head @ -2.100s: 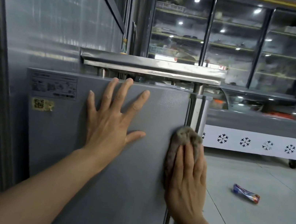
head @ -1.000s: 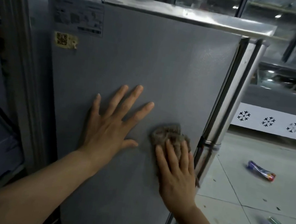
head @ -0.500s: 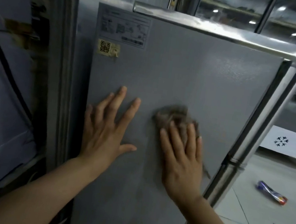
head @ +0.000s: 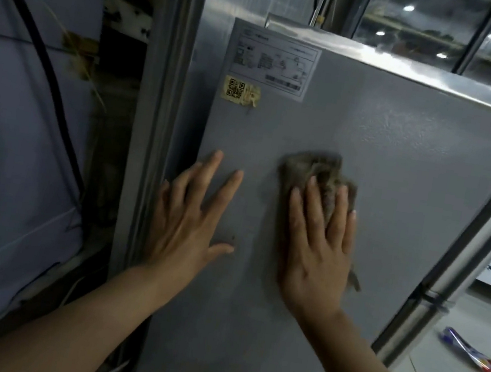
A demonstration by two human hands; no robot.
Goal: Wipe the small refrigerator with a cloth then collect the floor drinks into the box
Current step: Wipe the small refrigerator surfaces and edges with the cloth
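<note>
The small grey refrigerator [head: 398, 177] fills the middle of the view, its side panel facing me. My left hand [head: 188, 218] rests flat on the panel near its left edge, fingers spread. My right hand [head: 317, 254] presses a brown-grey cloth [head: 314, 167] against the panel with straight fingers; the cloth sticks out above the fingertips. A blue, red and silver drink packet [head: 468, 351] lies on the tiled floor at the right.
A printed label [head: 271, 65] and a yellow QR sticker [head: 241, 91] sit at the panel's upper left. A metal post [head: 157, 109] and a grey covered appliance with a black cable [head: 24, 121] stand to the left. A glass display case [head: 452, 32] is behind.
My right hand has slid the cloth leftwards from the panel's right edge towards its middle. My left hand shifted left and down on the panel. The view turned left; a second floor drink left the frame.
</note>
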